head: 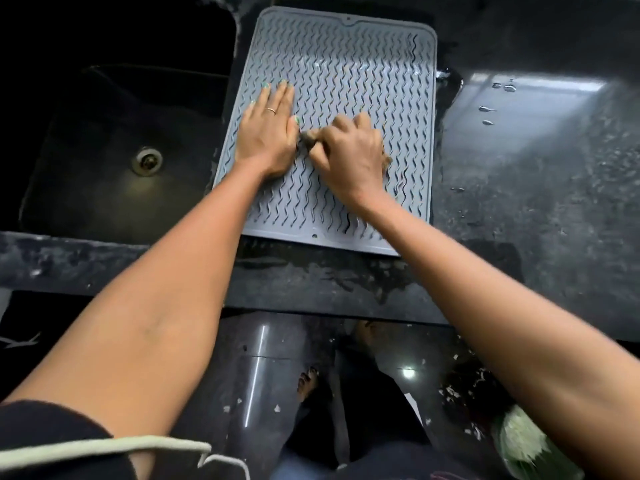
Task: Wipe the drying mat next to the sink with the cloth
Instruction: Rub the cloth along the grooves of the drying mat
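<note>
A grey ribbed drying mat (346, 64) lies on the dark counter just right of the sink. My left hand (268, 129) rests flat on the mat's left side, fingers spread, holding nothing. My right hand (349, 154) is closed over a small dark cloth (306, 140) pressed on the middle of the mat. Only the cloth's left end shows beside my knuckles; most of it is hidden under the hand.
The black sink (104, 140) with its drain (147, 161) lies to the left. The wet black counter (536, 150) stretches right, with water drops (504, 86). Below its front edge are the glossy floor, my foot (307, 382) and a white-green object (530, 441).
</note>
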Motion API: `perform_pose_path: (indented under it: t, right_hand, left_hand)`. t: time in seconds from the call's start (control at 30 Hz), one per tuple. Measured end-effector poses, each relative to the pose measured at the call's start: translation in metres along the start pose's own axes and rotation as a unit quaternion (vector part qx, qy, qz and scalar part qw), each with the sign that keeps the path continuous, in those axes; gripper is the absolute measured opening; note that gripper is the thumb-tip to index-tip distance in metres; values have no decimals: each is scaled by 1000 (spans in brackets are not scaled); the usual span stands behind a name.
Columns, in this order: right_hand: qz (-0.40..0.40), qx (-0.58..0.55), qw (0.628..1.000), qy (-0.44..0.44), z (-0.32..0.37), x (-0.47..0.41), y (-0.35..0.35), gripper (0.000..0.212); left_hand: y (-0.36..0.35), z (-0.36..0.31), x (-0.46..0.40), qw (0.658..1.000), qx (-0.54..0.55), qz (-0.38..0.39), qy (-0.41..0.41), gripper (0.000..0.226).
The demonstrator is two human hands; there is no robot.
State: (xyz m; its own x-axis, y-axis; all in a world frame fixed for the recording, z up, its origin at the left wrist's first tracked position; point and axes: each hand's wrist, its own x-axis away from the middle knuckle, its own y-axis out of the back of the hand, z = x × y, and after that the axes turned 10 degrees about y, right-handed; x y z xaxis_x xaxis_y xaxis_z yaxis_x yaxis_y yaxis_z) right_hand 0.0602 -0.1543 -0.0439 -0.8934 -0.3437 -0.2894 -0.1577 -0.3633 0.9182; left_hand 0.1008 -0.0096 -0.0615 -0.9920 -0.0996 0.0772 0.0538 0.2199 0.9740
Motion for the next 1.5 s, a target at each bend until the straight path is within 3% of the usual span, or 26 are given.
perform_pose_path:
  t: [0.1,0.2,0.33,0.37,0.5,0.6,0.73,0.9,0.97,1.0,1.03,1.13,1.2,1.23,1.27,1.33,1.4,1.43,1.5]
  right_hand:
    - [-18,-21,999,42,28,57,15,30]
    - [25,-44,997,58,34,72,27,31]
    - [-54,-181,980,-60,27,29,35,27]
    - [-61,-175,980,-79,25,17,34,28]
    - [68,-58,995,-37,25,17,19,29]
    - [15,5,1000,-3,43,60,16,27]
    - [-54,-6,998,13,58,105,21,19]
    - [19,-46,999,13,61,99,34,25]
    - [50,-142,987,-60,52,84,42,28]
    - [56,-233,962,-129,47,75,49,31]
    - [46,-345,915,-202,42,65,56,31]
    - [-1,-592,717,-368,18,24,69,15]
    - [2,-690,615,-382,2,-4,73,15]
    - [3,-715,589,-376,-7,-24,71,23]
    - [-1,-713,590,-378,-13,-40,69,35]
    - [-30,-654,655,-378,-23,-73,63,39]
    - [-69,-566,751,-334,-27,-107,51,24]
    - [-76,-496,810,-305,-30,-123,42,30]
    - [-15,-287,930,-229,-41,-156,16,49]
  left_hand:
    - [1,1,2,1000,-2,-2,1,55]
    - [4,-1,9,1000,0,12,4,55]
    - [4,4,37,999,4,37,12,53]
    - [4,5,46,999,5,36,14,52]
    - [17,3,63,998,5,53,31,48]
    - [32,6,69,994,-2,95,45,50]
    - [46,3,77,992,0,118,53,54]
    - [60,-9,80,990,-47,121,56,56]
    - [65,-12,74,989,-62,119,65,54]
    - [68,-12,70,989,-60,115,70,50]
    - [71,-12,64,989,-51,111,77,44]
    - [77,-15,31,990,-18,99,94,42]
    - [77,-18,10,991,-7,97,90,52]
    - [77,-20,-7,992,-3,94,87,58]
    - [76,-22,-21,992,2,94,84,64]
    - [73,-24,-52,992,4,104,70,71]
    - [72,-25,-85,991,-26,121,51,68]
    - [72,-25,-96,989,-42,134,46,65]
    - [69,-25,-117,983,-69,163,53,63]
